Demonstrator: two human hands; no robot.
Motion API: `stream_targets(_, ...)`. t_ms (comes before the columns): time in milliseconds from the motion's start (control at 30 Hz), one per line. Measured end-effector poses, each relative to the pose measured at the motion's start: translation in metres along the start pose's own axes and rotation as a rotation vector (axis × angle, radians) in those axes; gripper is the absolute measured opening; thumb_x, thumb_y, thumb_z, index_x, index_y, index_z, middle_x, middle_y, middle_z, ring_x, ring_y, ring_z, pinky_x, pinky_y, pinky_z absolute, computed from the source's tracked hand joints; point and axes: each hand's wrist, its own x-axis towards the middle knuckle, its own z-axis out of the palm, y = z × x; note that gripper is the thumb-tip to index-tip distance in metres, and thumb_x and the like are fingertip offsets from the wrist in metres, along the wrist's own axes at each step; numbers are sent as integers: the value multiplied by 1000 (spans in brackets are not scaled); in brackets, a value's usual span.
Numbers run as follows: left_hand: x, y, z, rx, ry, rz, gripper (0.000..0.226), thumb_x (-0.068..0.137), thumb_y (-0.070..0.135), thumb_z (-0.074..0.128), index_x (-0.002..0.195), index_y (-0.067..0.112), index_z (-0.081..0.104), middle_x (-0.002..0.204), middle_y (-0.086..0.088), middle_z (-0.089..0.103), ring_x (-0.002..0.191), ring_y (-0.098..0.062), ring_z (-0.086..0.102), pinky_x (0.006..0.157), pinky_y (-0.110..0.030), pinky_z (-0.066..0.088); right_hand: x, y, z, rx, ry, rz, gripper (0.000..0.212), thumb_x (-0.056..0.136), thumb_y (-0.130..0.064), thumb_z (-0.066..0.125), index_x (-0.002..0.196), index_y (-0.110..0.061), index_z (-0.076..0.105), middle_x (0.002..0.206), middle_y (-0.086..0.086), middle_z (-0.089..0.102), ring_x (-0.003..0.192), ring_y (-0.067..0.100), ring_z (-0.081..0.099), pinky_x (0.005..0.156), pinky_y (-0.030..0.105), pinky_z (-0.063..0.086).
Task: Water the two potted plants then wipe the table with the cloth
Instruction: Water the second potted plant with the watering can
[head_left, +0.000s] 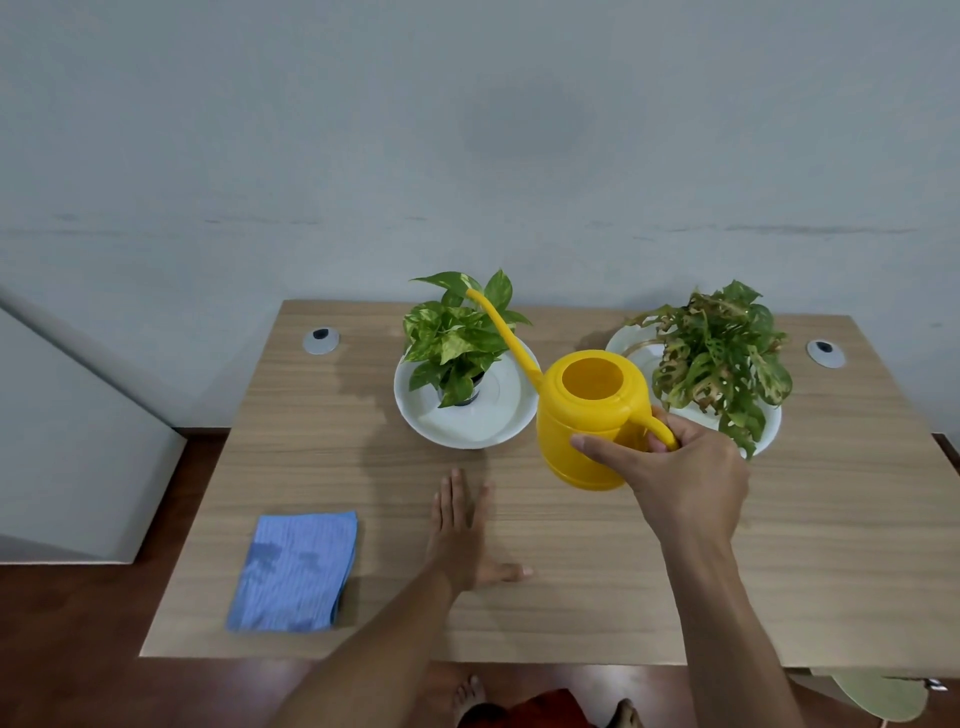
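Note:
My right hand (680, 483) grips the handle of a yellow watering can (587, 410), held between the two plants with its long spout reaching up-left over the left plant. The left plant (457, 338), green with yellow-flecked leaves, stands in a small dark pot on a white plate (498, 421). On another white plate (769, 431) at the right sits the second plant (722, 358), with holed, reddish-green leaves. My left hand (462, 530) lies flat on the wooden table (805, 545), palm down, fingers apart. A folded blue cloth (296, 571) rests at the front left, with damp patches.
Two round cable grommets (321, 340) (825, 353) sit near the table's back corners. A grey wall rises right behind the table. A grey panel (62, 457) stands left of the table. Bare feet (470, 696) show below the front edge on the dark red floor.

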Motion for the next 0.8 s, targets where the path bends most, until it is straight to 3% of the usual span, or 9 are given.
stream_targets(200,-1,1,-1,-1,-5,-1,145,61,93,59,155,25,-28,145,-18,-54,124,-27,-60,97,-35,-42,2,0,0,-5,15,-8,50,47,-46,92,81,-14,73,55,-12,58,60,1,55,65,33,49)
stream_targets(367,-1,1,-1,-13,-2,-2,146,60,93,59,155,24,-28,142,-16,-57,126,-28,-58,108,-41,-34,2,0,0,-9,14,-27,57,47,-48,92,83,-9,73,67,6,70,59,7,54,62,30,48)
stream_targets(533,-2,1,-2,-15,-4,1,145,61,92,60,156,25,-27,145,-17,-55,127,-29,-57,106,-40,-35,3,0,-1,-26,11,-31,56,47,-49,91,83,-10,74,64,4,68,66,16,64,65,34,51)
stream_targets(633,-2,2,-2,-14,-4,-12,145,61,92,60,155,25,-27,146,-18,-54,129,-30,-56,109,-41,-33,3,0,0,-29,17,-23,54,47,-50,91,82,-13,73,57,-6,60,60,5,57,66,34,52)
stream_targets(800,-1,3,-2,-10,-10,-11,144,63,90,62,154,25,-28,148,-20,-51,133,-32,-52,112,-43,-30,3,-1,0,-23,30,-16,52,47,-48,92,80,-13,74,56,-9,60,60,0,55,62,30,48)
